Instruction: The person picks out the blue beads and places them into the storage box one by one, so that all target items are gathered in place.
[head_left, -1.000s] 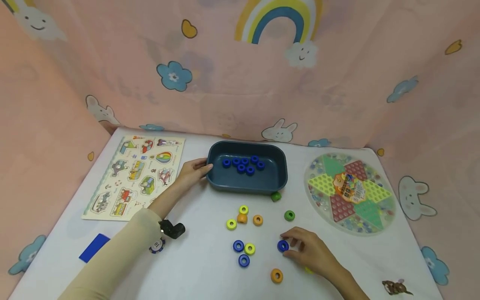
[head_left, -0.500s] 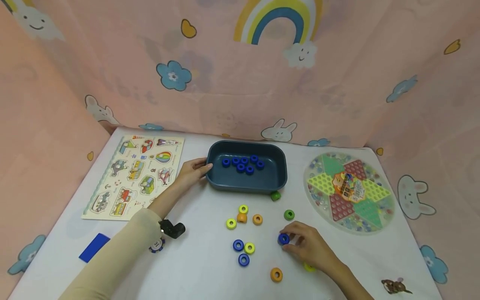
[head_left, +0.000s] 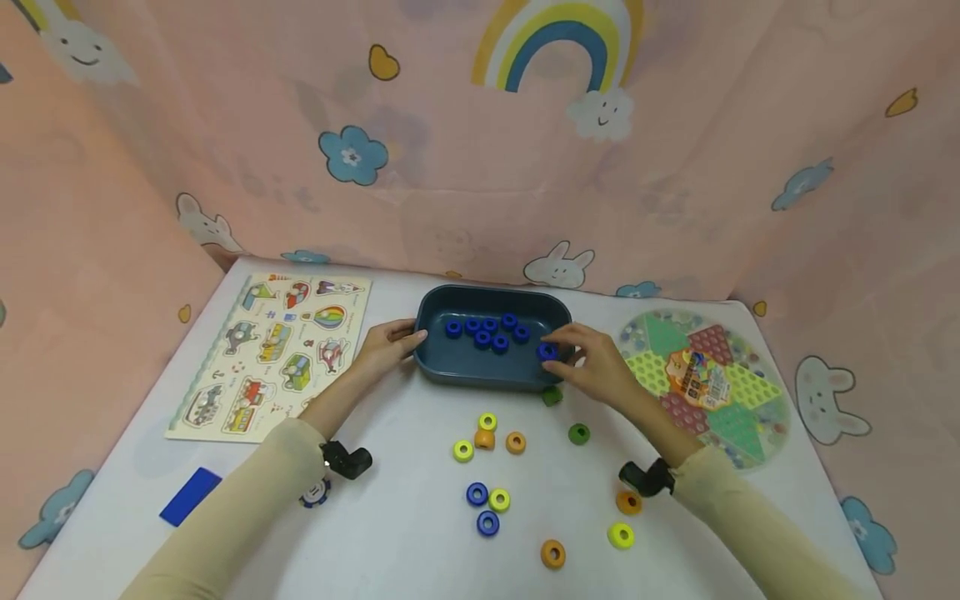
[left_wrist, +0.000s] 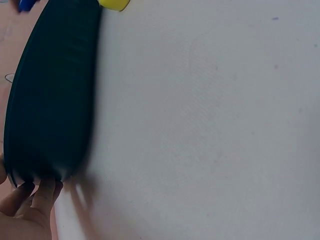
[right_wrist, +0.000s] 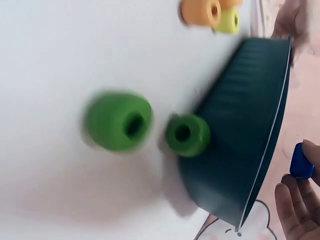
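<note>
My right hand [head_left: 596,362] pinches a blue bead [head_left: 547,352] between thumb and fingers above the right end of a dark teal tray [head_left: 457,368]. In the right wrist view the blue bead [right_wrist: 301,162] is beyond the tray's rim, apart from it. Several other blue beads [head_left: 482,339] lie on the tray floor, left of the held one. With thumb at the rim and fingers against the outer wall, my left hand [head_left: 386,346] grips the tray's left end. In the left wrist view those fingers [left_wrist: 42,200] press on the tray's end wall [left_wrist: 55,100].
A green bead [head_left: 552,396] is close against the tray's front wall. Yellow, orange, green and blue beads, among them a blue bead [head_left: 487,523], are scattered nearer. A picture board [head_left: 225,358] lies left, a round star-patterned game board [head_left: 708,342] right. A blue card [head_left: 191,497] is front left.
My right hand has carried the blue bead from the table's front right up and away to above the tray. The left hand keeps its grip on the tray.
</note>
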